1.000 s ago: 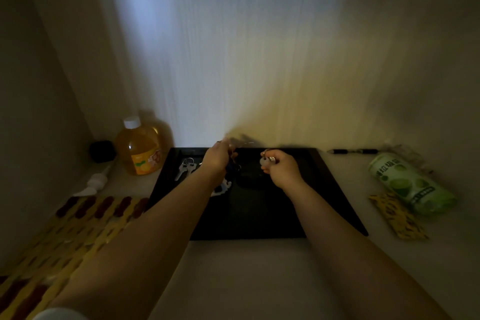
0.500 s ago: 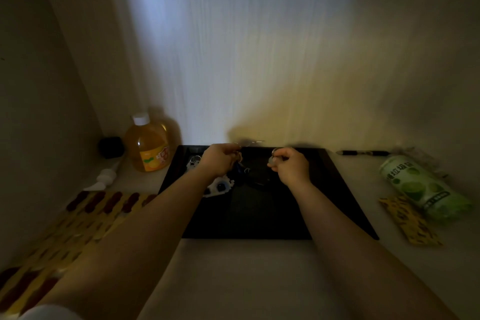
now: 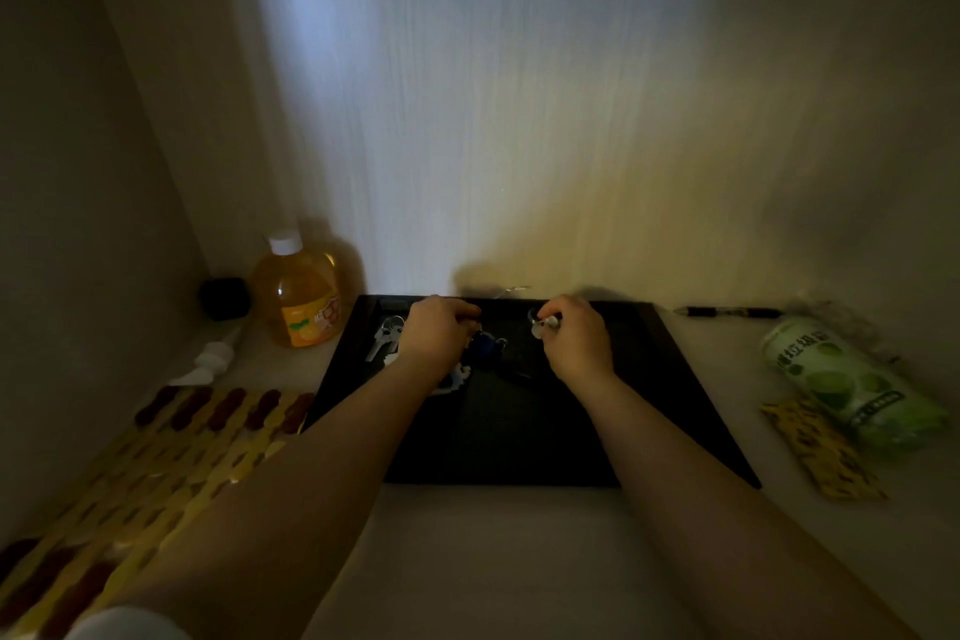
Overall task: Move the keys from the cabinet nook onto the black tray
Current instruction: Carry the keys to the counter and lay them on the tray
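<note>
A black tray [image 3: 670, 379] lies on the nook floor against the back wall. Both my hands hover over its far half. My left hand [image 3: 436, 335] is closed on a key bunch with a dark blue fob [image 3: 485, 346] hanging below the fingers. My right hand [image 3: 576, 340] pinches a small silver key [image 3: 543, 325] by its ring. A silver key set [image 3: 384, 335] lies on the tray's far left, and a white fob [image 3: 457, 379] shows beside my left wrist. Another thin metal piece [image 3: 511, 290] rests just behind the tray by the wall.
An orange juice bottle [image 3: 304, 294] and a black cap-like object [image 3: 224, 297] stand at the back left, with a white pump head [image 3: 210, 361] and a yellow patterned mat [image 3: 156, 457] in front. A pen [image 3: 727, 312], green can [image 3: 841, 379] and yellow packet [image 3: 821, 447] lie on the right.
Both hands have stayed over the tray's far half, each still holding its keys; the left hand has shifted slightly toward the back. The camera view tilted a little.
</note>
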